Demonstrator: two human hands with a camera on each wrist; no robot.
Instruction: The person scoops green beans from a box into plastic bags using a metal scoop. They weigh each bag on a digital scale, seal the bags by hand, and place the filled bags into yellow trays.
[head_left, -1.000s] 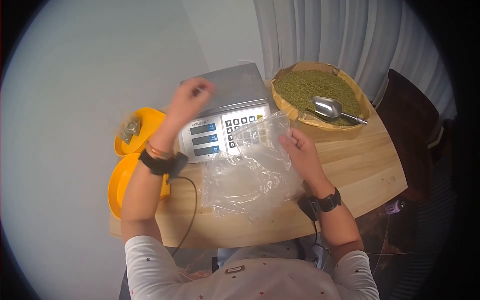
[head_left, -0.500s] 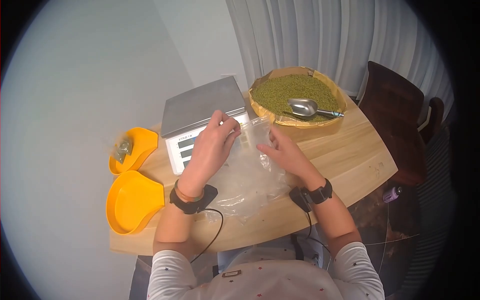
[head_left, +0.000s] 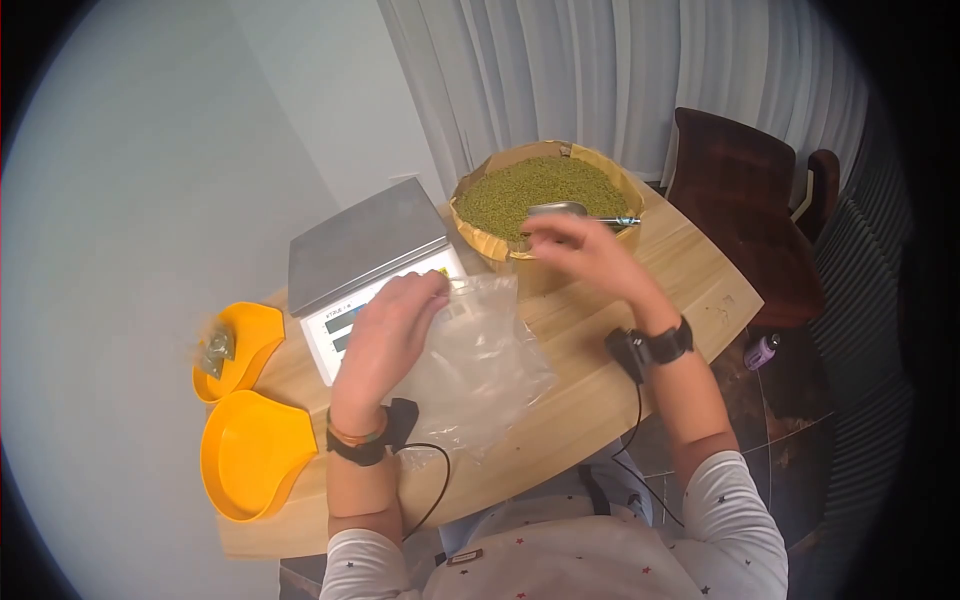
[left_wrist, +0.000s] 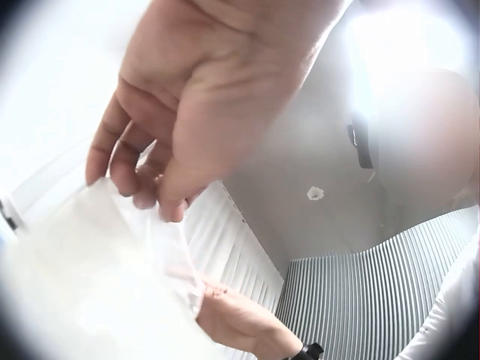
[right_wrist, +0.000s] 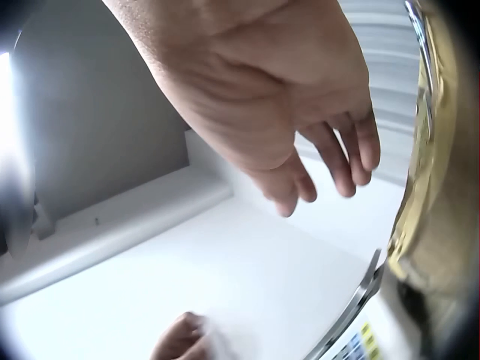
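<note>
The left hand (head_left: pixel 385 335) pinches the top edge of a clear plastic bag (head_left: pixel 480 325) in front of the scale (head_left: pixel 375 240). In the left wrist view, the fingers of the left hand (left_wrist: pixel 161 150) hold the bag's corner (left_wrist: pixel 105 262). More clear plastic lies under it on the table. The right hand (head_left: pixel 590 255) is in the air by the near rim of the paper-lined container (head_left: pixel 485 243) of green granules (head_left: pixel 540 190), beside the metal scoop (head_left: pixel 560 209). With loosely bent fingers and nothing visible in them, the right hand (right_wrist: pixel 300 112) appears in the right wrist view.
Two yellow trays stand at the left: the far one (head_left: pixel 262 335) holds a small filled bag (head_left: pixel 217 352), the near one (head_left: pixel 245 450) is bare inside. A brown chair (head_left: pixel 735 200) and a purple bottle (head_left: pixel 762 350) are beyond the table's (head_left: pixel 690 270) right side.
The right hand has let go of the bag and moved away toward the granule container. The left hand still holds the bag's top edge. The head view has shifted rightward.
</note>
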